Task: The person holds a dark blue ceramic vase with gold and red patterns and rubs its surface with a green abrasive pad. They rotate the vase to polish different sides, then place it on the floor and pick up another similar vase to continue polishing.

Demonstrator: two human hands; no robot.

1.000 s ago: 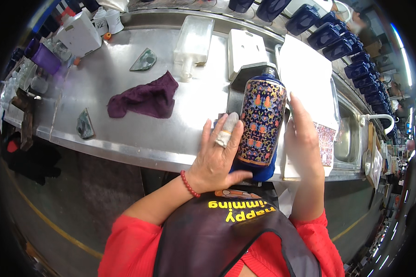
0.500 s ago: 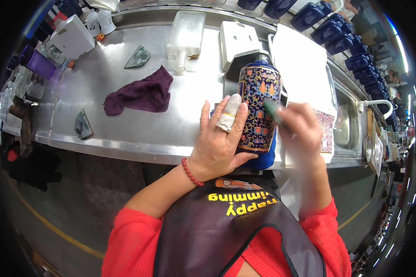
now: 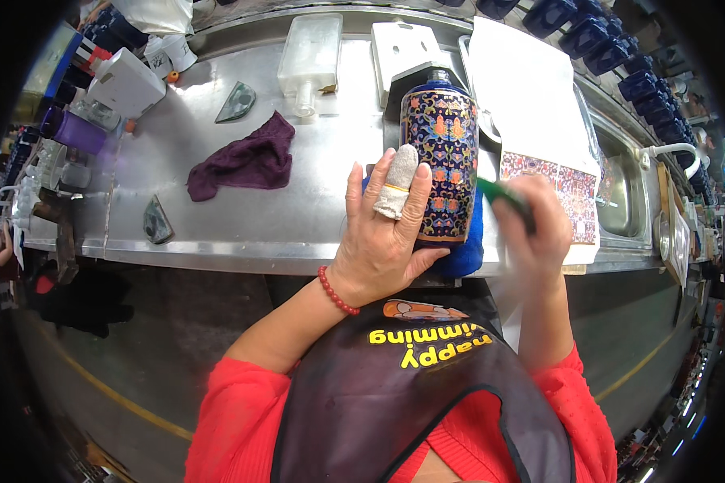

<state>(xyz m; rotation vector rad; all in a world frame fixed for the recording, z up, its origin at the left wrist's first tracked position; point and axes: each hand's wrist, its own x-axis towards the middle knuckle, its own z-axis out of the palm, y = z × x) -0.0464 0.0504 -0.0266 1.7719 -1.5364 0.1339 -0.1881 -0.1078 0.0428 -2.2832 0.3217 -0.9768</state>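
Vase (image 3: pixel 441 165) base hidden behind left hand (image 3: pixel 383 233); right hand (image 3: pixel 536 229) blurred.

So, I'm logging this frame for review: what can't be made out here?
- Green tool in the right hand: motion-blurred in the head view, kind unclear.
- Vase: its base is hidden by the left hand and blue cloth.
- Bench clutter at the far left: too small, bent by the fisheye rim.
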